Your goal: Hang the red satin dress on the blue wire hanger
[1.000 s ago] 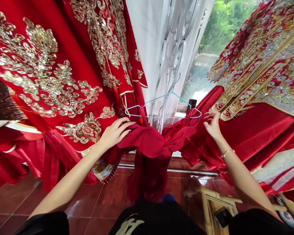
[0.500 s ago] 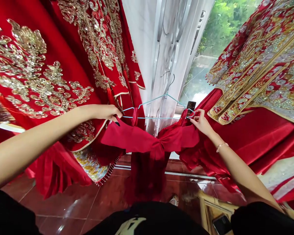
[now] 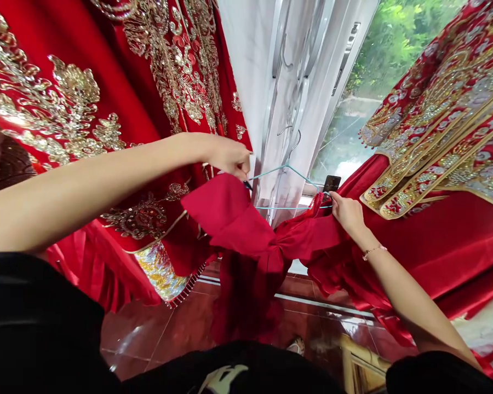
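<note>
"How is the left hand [image 3: 230, 157] set?"

"Its grip is closed, fingers folded in and knuckles uppermost, on the top edge of the red dress [image 3: 236, 216]. Whether it has some of the wire as well I can't tell; the knuckles cover that spot."

"And the right hand [image 3: 348, 213]?"

"Closed too, thumb against fingers, pinching the right corner of the pale blue hanger [image 3: 287, 165]. A red strap [image 3: 317, 203] loops over the wire just inside that corner, right beside the fingertips."

"Where does the dress sit against the two?"

"Below and between them. Its left side peaks up to the left grip, with a wide flap of cloth spreading out under the fingers. The middle gathers in a knot beneath the hanger's bottom edge, and the right side rises toward the right grip. The skirt hangs down over the tiled floor [image 3: 148, 336]."

"And the hanger's left corner?"

"Hidden behind the hand and cloth."

"What's near the right one?"

"A dark phone [image 3: 332, 184], just beyond it. An embroidered red garment [image 3: 78, 90] hangs behind the left forearm [image 3: 98, 180], and a beaded jacket [image 3: 443, 126] off to the right."
</note>
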`<action>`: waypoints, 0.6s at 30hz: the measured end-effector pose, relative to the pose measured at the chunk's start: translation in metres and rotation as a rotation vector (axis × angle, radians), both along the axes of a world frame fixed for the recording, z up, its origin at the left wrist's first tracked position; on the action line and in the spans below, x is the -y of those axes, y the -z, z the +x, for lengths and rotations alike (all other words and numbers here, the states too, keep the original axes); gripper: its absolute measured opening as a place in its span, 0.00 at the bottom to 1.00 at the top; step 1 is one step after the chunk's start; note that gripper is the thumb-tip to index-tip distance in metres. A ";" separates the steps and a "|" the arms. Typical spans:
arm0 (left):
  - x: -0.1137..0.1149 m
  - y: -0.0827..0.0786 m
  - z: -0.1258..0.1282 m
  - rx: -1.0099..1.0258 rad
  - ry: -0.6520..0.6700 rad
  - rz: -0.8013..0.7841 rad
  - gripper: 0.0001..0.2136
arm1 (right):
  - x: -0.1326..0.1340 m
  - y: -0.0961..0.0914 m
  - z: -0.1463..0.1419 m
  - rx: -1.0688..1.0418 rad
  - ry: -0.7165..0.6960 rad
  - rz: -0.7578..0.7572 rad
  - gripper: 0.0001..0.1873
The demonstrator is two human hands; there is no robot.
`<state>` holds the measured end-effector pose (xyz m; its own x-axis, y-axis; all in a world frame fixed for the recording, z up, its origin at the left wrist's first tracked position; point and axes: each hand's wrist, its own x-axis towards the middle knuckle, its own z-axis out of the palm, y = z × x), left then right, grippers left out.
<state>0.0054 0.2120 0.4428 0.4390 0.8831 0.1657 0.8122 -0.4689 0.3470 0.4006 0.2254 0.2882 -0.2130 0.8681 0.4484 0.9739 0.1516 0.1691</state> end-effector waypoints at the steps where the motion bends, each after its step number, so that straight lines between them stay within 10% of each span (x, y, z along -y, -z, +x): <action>1: -0.004 -0.004 0.013 0.032 -0.024 0.028 0.07 | 0.003 0.000 0.000 0.001 0.007 -0.004 0.23; 6: 0.013 -0.005 0.056 0.158 0.023 0.209 0.03 | 0.017 0.007 0.000 -0.024 -0.021 -0.012 0.24; 12: 0.071 0.056 0.046 -0.079 -0.113 0.604 0.10 | 0.030 0.012 0.007 -0.175 -0.122 -0.037 0.24; 18: 0.034 0.083 0.059 -0.123 -0.142 0.599 0.20 | 0.037 -0.008 0.038 -0.586 -0.605 -0.326 0.34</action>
<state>0.0640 0.1782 0.3599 0.3714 0.7038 0.6056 0.8983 -0.4374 -0.0425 0.4385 0.1887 0.2966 -0.4895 0.7850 0.3798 0.6287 0.6195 -0.4701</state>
